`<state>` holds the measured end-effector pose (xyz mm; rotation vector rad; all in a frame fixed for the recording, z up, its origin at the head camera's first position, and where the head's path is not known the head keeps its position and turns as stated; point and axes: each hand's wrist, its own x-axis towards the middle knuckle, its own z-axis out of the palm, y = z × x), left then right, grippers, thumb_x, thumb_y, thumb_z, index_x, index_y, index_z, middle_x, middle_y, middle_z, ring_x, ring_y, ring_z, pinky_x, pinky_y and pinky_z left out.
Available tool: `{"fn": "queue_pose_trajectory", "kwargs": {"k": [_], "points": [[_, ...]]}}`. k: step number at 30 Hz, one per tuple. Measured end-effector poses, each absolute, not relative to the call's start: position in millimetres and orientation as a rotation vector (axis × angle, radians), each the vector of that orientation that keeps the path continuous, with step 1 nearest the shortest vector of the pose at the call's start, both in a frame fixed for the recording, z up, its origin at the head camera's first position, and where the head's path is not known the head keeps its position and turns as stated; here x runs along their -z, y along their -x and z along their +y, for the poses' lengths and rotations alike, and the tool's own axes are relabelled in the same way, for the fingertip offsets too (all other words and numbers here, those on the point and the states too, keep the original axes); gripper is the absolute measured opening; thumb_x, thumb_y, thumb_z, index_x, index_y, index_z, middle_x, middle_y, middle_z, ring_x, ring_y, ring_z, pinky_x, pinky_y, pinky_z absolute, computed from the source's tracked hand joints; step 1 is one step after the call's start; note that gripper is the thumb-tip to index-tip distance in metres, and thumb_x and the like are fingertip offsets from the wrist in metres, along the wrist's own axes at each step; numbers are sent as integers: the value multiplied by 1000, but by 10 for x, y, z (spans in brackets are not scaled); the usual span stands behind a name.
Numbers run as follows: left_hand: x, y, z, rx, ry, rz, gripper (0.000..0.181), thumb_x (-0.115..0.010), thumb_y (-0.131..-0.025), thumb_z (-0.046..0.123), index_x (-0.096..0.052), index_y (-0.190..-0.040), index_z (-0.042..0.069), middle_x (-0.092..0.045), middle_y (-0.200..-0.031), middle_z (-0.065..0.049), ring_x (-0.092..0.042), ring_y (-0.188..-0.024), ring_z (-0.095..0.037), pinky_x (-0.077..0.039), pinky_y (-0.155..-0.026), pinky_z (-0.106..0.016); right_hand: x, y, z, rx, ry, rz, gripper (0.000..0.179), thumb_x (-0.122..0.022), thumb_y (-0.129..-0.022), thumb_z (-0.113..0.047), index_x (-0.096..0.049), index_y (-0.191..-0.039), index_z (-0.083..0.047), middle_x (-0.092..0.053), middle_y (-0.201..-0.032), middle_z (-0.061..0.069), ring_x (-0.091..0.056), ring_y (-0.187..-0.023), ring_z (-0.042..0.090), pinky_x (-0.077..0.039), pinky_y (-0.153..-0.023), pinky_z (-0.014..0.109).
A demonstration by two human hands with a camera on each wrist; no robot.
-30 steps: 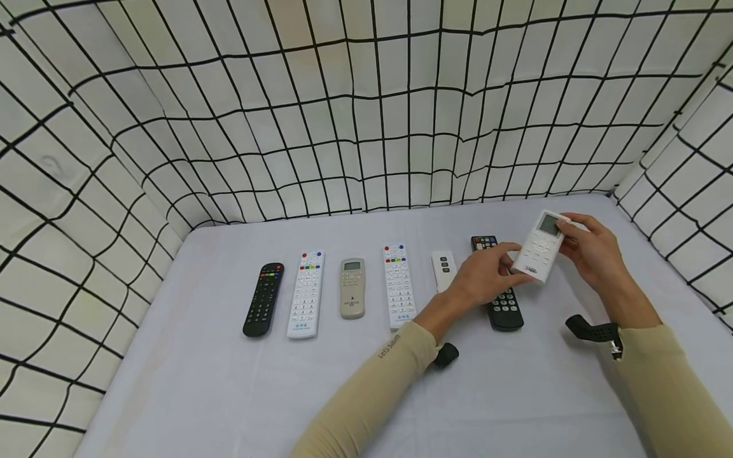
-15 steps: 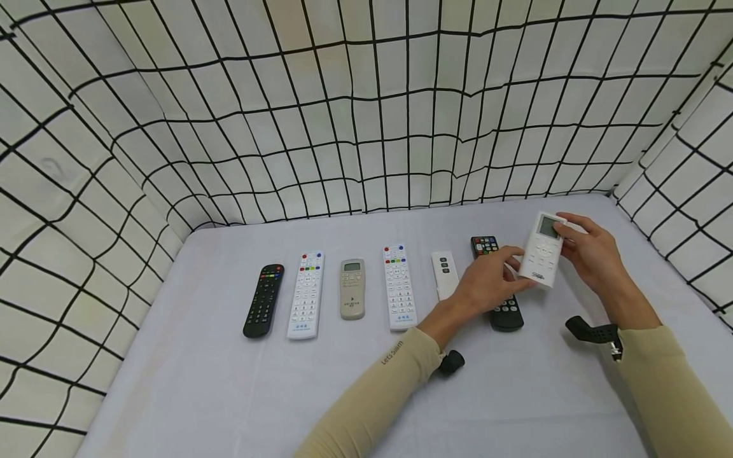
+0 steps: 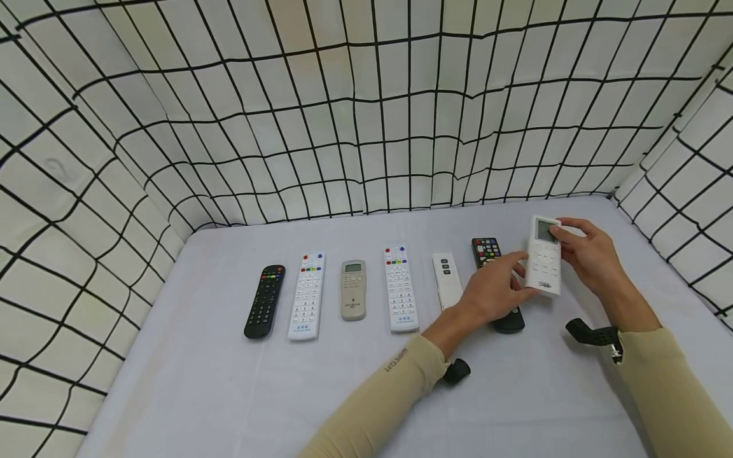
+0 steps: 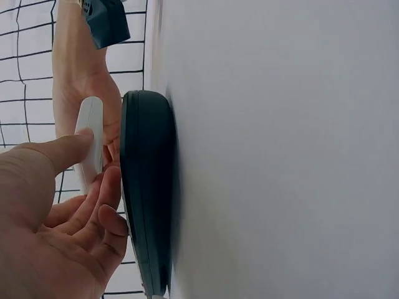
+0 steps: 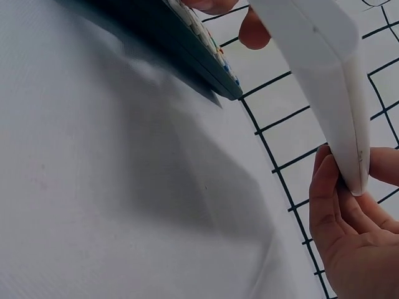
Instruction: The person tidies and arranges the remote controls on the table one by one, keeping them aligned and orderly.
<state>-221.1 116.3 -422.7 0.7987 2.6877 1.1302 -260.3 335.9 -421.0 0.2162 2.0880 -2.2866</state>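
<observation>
A white remote control with a small grey screen is held up off the table at the right, its screen end pointing away. My left hand pinches its lower left edge, the thumb on it in the left wrist view. My right hand grips the upper right edge, thumb beside the screen. In the right wrist view the remote's pale side runs down into the right fingers. Under the left hand lies a black remote with coloured buttons, partly covered by that hand. Left of it is a slim white remote, its lower end hidden.
Further left on the white-covered table lie a white remote, a beige one, another white one and a black one, in a row. A black wire grid stands along the back and sides.
The held white remote has turned from a rightward slant to nearly straight and come slightly nearer. My left hand has shifted a little right and toward me; both hands keep their hold.
</observation>
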Motion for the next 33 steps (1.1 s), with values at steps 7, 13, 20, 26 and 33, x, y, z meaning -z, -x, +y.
{"fn": "queue_pose_trajectory", "kwargs": {"k": [7, 13, 20, 26, 33], "points": [[4213, 2151, 1210, -1018, -803, 2792, 67, -79, -93, 39, -52, -151, 21, -70, -117, 11, -61, -92, 6, -42, -69, -6, 4188, 2612, 3378, 2212, -182, 2143, 32, -72, -99, -30, -56, -125, -24, -56, -113, -13, -66, -89, -5, -55, -75, 13], [4206, 2102, 1252, -982, -775, 2819, 71, -81, -91, 42, -50, -152, 21, -68, -122, 12, -61, -95, 5, -41, -69, -6, 4197, 2607, 3416, 2120, -172, 2174, 35, -69, -101, -32, -54, -131, -23, -50, -119, -12, -62, -94, -4, -53, -77, 13], [4195, 2065, 1316, -897, -773, 2876, 70, -80, -90, 46, -52, -149, 22, -68, -119, 13, -60, -91, 7, -42, -70, -6, 4218, 2608, 3452, 2016, -129, 2236, 54, -66, -102, -36, -47, -148, -15, -56, -117, -18, -59, -100, -3, -53, -79, 11], [4201, 2049, 1359, -783, -793, 2956, 56, -80, -89, 51, -60, -133, 23, -69, -112, 13, -62, -92, 6, -43, -69, -8, 4233, 2609, 3478, 1826, -101, 2362, 65, -60, -106, -38, -38, -159, -9, -53, -117, -19, -58, -99, -6, -52, -81, 11], [4217, 2025, 1382, -625, -829, 3037, 60, -79, -88, 53, -60, -136, 22, -67, -107, 12, -55, -83, 4, -40, -66, -9, 4275, 2605, 3506, 1619, -78, 2519, 71, -53, -108, -43, -31, -163, -3, -50, -116, -25, -53, -103, -8, -52, -84, 8]]}}
